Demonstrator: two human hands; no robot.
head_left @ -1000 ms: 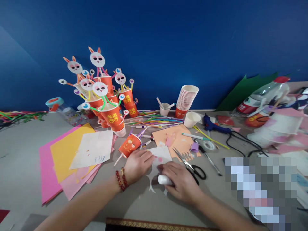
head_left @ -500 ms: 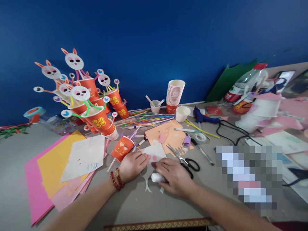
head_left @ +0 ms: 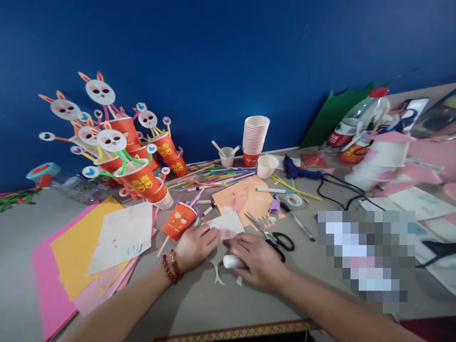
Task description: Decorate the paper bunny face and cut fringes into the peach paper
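My left hand (head_left: 194, 245), with a red bead bracelet on the wrist, rests fingers curled on a white paper cutout (head_left: 228, 227) that has pink dots. My right hand (head_left: 258, 261) is closed round a white glue stick (head_left: 231, 261), its fingertips pressing on the same cutout. An orange paper cup (head_left: 177, 221) lies tipped over just above my left hand. Black-handled scissors (head_left: 274, 236) lie just right of my right hand, beside an orange paper sheet (head_left: 249, 199).
A cluster of orange cups with rabbit faces (head_left: 121, 142) stands at the back left. Pink, yellow and white sheets (head_left: 89, 242) lie left. A stack of cups (head_left: 254, 137), a blue glue gun (head_left: 297, 170), tape roll (head_left: 294, 200), straws and a bottle (head_left: 356, 123) crowd the back.
The view has swung a little to the right, so everything sits further left in the frame. Both hands stay on the cutout, barely shifted.
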